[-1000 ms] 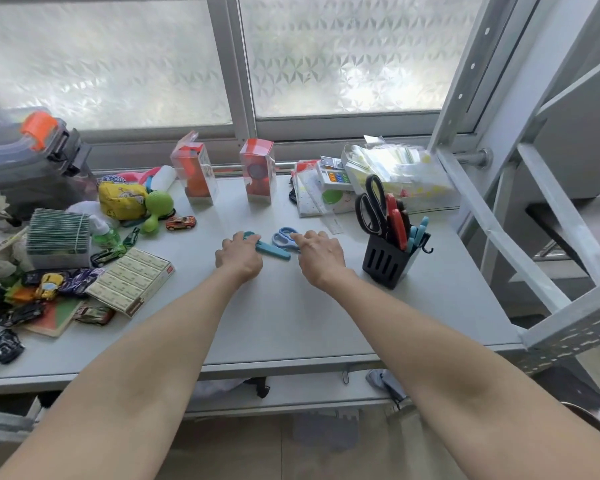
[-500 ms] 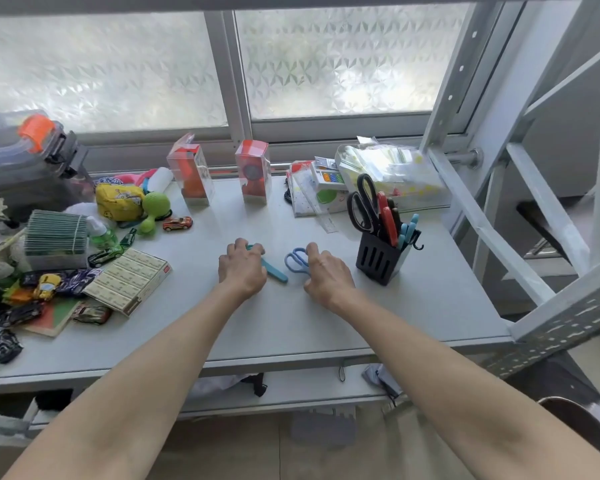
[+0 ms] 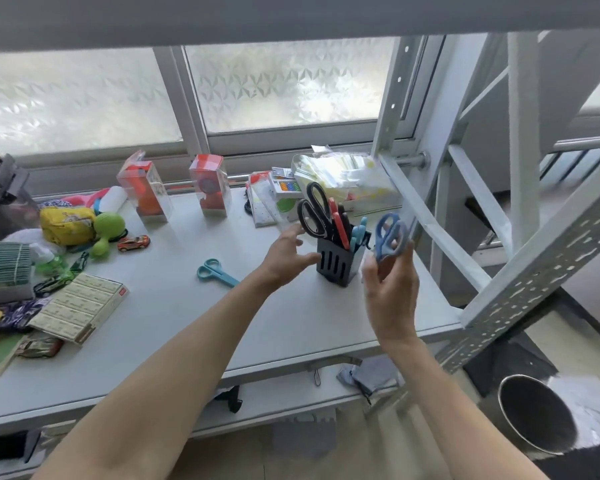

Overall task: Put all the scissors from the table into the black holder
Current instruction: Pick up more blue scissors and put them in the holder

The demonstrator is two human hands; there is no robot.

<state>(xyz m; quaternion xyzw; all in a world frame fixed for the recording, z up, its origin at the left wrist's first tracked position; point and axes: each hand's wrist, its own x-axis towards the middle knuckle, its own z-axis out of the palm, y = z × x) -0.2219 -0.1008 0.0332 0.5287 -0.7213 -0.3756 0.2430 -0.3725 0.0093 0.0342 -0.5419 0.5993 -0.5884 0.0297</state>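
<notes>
Right hand [image 3: 390, 292] raised above the right end of the surface [image 3: 291, 323], fingers [image 3: 407, 252] closed around blue scissors [image 3: 389, 236], handles up, just right of the black holder [image 3: 338, 263]. The blades are hidden behind the palm. The scissors are off the surface and not in the holder.

Left hand [image 3: 286, 256] reaches to the holder's left side, fingers spread and empty, thumb tip at or touching the holder's front corner; contact cannot be told for certain.

The holder stands upright near the right end, already carrying large black scissors [image 3: 314, 211], red scissors [image 3: 338, 223] and a light blue pair [image 3: 359, 233], all handles up.

Teal scissors [image 3: 215, 271] lie flat on the surface, left of the holder, partly behind the left forearm.

Left end is cluttered: yellow pouch [image 3: 66, 221], green toy [image 3: 106, 230], red toy car [image 3: 134, 243], cream box [image 3: 78, 306]. Two clear boxes [image 3: 210, 185] stand by the window.
</notes>
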